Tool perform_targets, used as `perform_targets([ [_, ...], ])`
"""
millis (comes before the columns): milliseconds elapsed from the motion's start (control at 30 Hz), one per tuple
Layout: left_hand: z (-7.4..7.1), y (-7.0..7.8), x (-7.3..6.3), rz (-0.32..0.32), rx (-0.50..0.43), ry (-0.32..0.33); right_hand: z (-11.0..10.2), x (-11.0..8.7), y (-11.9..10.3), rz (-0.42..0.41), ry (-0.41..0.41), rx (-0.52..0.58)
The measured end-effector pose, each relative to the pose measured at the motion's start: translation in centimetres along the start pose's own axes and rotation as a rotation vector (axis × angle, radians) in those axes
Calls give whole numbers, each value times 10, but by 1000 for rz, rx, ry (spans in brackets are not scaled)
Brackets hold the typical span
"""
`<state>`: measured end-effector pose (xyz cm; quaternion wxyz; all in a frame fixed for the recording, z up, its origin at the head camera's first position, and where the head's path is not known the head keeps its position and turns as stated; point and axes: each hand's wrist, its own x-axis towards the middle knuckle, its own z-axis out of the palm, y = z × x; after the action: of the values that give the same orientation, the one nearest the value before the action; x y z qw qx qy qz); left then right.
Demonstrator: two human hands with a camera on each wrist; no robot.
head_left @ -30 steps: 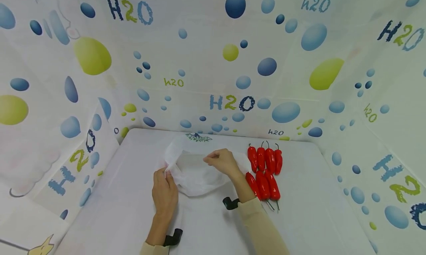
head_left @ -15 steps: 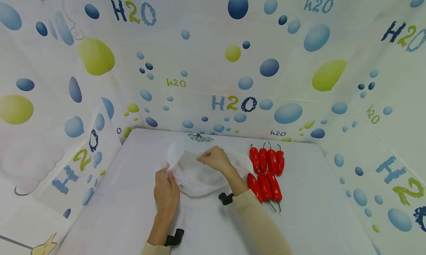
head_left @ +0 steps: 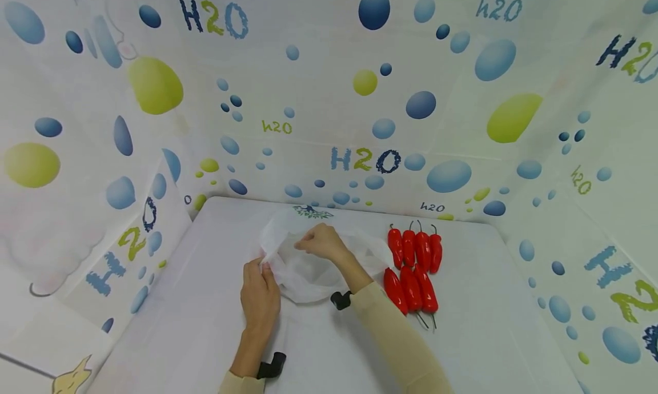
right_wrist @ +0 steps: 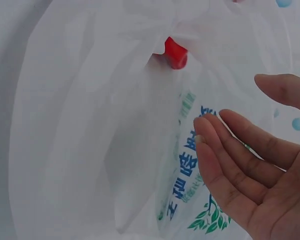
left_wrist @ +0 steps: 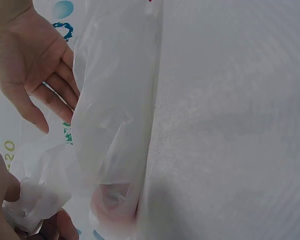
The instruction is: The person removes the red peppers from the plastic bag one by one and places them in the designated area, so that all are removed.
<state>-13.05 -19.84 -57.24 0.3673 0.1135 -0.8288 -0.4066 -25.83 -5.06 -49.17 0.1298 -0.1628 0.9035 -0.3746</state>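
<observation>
A white translucent plastic bag (head_left: 308, 282) lies with its mouth spread on the table. My left hand (head_left: 260, 297) pinches the bag's left edge between thumb and fingers; the left wrist view shows this hand (left_wrist: 5, 200) gripping crumpled plastic. Over the mouth hangs my right hand (head_left: 325, 242), holding nothing. The right wrist view shows its palm (right_wrist: 270, 175) with fingers loosely bent and the thumb apart. There, a glossy red tip (right_wrist: 176, 54) shows among the bag's folds; the rest of it is hidden. Several red chili peppers (head_left: 411, 288) with green stems lie right of the bag.
The peppers form two rows, the farther row (head_left: 422, 248) with stems pointing away. Under everything is a white tabletop (head_left: 493, 314). Patterned sheets (head_left: 308, 85) with coloured drops rise at the back and both sides. Green tree print (head_left: 313, 212) marks the bag's far end.
My right hand has moved left, farther over the bag's mouth. My left hand keeps its hold on the edge. The head view has turned slightly left; the peppers have stayed in place.
</observation>
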Motion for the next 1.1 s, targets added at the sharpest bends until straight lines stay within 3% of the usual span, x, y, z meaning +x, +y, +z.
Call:
perform_targets([
  [267, 2, -1, -1, 11, 2, 7, 10, 8, -10, 25, -43, -46],
  [633, 2, -2, -1, 35, 3, 9, 32, 25, -16, -20, -73, -127],
  [800, 2, -1, -1, 47, 6, 12, 42, 30, -17, -2, -73, -85],
  [967, 2, -2, 0, 66, 7, 16, 49, 36, -19, 34, -58, -117],
  [1100, 1, -3, 1, 70, 12, 23, 53, 41, -21, 64, -98, -108],
])
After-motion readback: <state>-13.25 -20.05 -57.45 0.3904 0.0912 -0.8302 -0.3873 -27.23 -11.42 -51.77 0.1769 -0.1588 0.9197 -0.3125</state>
